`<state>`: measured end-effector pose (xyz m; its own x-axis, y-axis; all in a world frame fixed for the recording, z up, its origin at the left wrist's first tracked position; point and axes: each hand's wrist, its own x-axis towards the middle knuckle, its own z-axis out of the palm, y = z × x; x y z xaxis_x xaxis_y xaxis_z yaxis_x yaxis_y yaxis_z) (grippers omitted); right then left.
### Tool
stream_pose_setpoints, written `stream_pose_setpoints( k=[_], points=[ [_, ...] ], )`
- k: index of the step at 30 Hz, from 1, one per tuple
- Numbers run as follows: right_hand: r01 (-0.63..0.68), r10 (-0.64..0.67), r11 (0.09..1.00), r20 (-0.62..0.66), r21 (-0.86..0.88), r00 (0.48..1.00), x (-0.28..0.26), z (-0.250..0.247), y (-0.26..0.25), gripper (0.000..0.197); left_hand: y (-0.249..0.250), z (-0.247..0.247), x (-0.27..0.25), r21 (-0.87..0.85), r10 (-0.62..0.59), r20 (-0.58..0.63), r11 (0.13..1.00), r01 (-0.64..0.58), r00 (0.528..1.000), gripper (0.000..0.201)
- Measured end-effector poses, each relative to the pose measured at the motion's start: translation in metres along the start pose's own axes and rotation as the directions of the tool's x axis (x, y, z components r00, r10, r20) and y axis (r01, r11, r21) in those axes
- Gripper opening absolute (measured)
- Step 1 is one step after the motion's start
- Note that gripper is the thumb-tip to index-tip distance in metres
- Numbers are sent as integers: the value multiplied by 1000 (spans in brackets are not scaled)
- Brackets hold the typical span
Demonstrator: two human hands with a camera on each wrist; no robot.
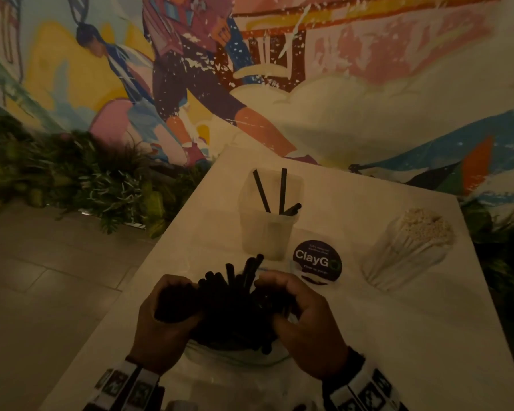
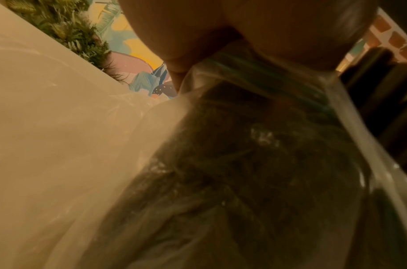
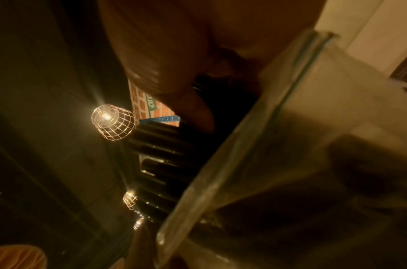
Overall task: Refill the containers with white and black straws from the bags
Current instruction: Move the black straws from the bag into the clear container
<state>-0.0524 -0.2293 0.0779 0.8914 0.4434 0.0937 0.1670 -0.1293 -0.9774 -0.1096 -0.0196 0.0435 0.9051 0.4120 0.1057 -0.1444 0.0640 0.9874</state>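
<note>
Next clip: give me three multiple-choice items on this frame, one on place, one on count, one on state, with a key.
1. Where does the round ClayGo sticker lie on the table?
A. between the clear container and the white straws
B. left of the bag
C. under the hands

2. How many black straws stand in the clear container?
A. none
B. three
C. a full load

3. What are both hands doing?
A. resting flat
B. gripping the black straw bundle
C. lifting the container

Key: A, it sits between the container and the white straws; B, three show; B, left hand and right hand curl round the bundle.

White table, clear container, white straw bundle, round sticker, straw bag
</note>
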Motion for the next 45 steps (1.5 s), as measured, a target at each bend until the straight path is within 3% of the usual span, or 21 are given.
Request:
stream_pose_setpoints(
  k=[4,12,16,19,23,27,29,34,40,45],
  points=[
    [18,-18,999,4,-27,1000,2,-2,12,50,-1,-4,-2,-4,-13,-2,1000,13,1000,35],
    [92,-93,996,-37,-10,995,8,-4,30,19,-1,-5,-3,-5,23,-1,1000,-23,1000,37],
    [116,-114,993,-85,18,990,11,-1,34,25,1,-4,-5,3,20,-5,1000,-20,1000,33],
    [110,-101,989,-91,103,991,14,1,27,5,2,-4,-5,7,13,-13,1000,-13,1000,32],
    [155,-108,952,-183,265,977,18,-3,16,8,0,-4,-5,3,7,-23,1000,-7,1000,33],
    [25,-12,985,-75,170,997,20,-4,38,4,-2,-6,-4,16,0,-30,1000,0,1000,35],
    [-29,37,986,-43,163,998,19,-3,46,12,-2,-4,-3,19,-9,-25,1000,10,1000,35],
    [62,-57,998,-138,34,989,23,-9,42,11,-2,-5,0,31,-7,-19,999,8,1000,33],
    [-192,191,981,25,34,981,22,2,67,14,-2,-3,3,26,-13,-23,1000,13,1000,36],
    [-139,139,990,-11,-3,990,19,0,61,25,-4,-6,4,34,-30,-20,999,30,999,36]
  ],
)
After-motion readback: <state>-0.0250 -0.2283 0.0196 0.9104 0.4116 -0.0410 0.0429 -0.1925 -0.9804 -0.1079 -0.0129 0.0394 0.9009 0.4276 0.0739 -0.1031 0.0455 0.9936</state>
